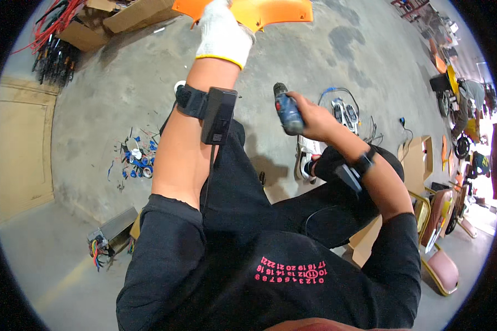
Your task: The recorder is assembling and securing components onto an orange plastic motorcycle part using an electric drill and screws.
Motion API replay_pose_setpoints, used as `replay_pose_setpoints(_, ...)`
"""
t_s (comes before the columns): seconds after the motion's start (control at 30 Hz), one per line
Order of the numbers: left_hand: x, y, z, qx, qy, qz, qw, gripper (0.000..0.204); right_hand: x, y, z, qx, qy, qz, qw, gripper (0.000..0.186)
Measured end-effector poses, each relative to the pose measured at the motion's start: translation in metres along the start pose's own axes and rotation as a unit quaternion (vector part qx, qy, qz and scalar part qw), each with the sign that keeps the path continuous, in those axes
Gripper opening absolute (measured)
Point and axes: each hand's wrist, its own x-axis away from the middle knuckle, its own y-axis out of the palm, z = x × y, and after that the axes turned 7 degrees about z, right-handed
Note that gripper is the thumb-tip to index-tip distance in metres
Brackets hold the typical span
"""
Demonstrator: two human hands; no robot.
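Observation:
At the top of the view, my left hand (pixel 222 34), in a white glove with a yellow cuff, grips a curved orange plastic panel (pixel 279 11); its fingertips are partly hidden. My right hand (pixel 311 116), bare, is closed around a blue and black cordless drill (pixel 286 105), held over the concrete floor right of my left forearm. A dark device (pixel 218 116) is strapped to my left forearm.
Small blue and white parts (pixel 143 157) lie on the floor (pixel 276 66) at left. Cardboard boxes (pixel 135 14) and red cables fill the upper left. Cardboard (pixel 411 157), chairs (pixel 442 267) and a co-worker (pixel 469 102) are on the right.

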Motion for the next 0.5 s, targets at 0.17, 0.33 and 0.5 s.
replay_pose_setpoints(0.17, 0.006, -0.008, 0.012, 0.009, -0.014, -0.007, 1.000, 0.038, -0.015, 0.139, 0.060, 0.229, 0.079, -0.025, 0.970, 0.072)
replay_pose_setpoints(0.33, 0.022, -0.014, 0.021, 0.015, -0.032, -0.015, 0.999, 0.038, 0.004, 0.245, 0.082, 0.200, 0.209, -0.040, 0.956, 0.080)
replay_pose_setpoints(0.5, 0.025, -0.020, 0.031, 0.005, -0.042, -0.022, 0.999, 0.038, 0.026, 0.305, 0.073, 0.126, 0.242, -0.022, 0.962, 0.082)
